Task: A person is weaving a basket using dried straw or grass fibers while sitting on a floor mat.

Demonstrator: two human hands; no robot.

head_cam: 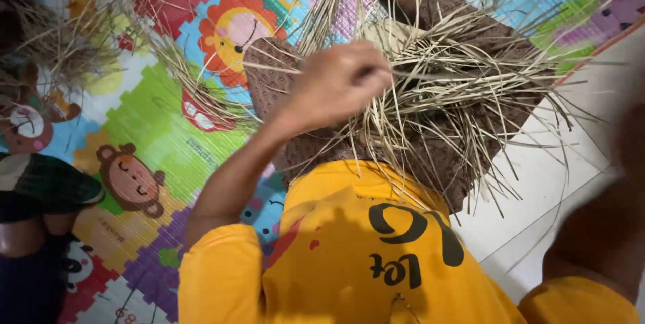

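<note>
A tangled bundle of pale dried straw strips (443,89) lies across my lap on a brown patterned cloth (457,163). My left hand (336,85) reaches into the near side of the bundle, its fingers curled around a few strips. My right forearm (605,230) rises blurred along the right edge, and its hand is out of frame. My yellow shirt (349,250) fills the bottom of the view.
A colourful foam play mat (161,142) with cartoon animals covers the floor on the left. More loose straw (60,48) lies at the upper left. Part of another person in dark clothing (33,230) sits at the left edge. White floor tiles (537,183) show on the right.
</note>
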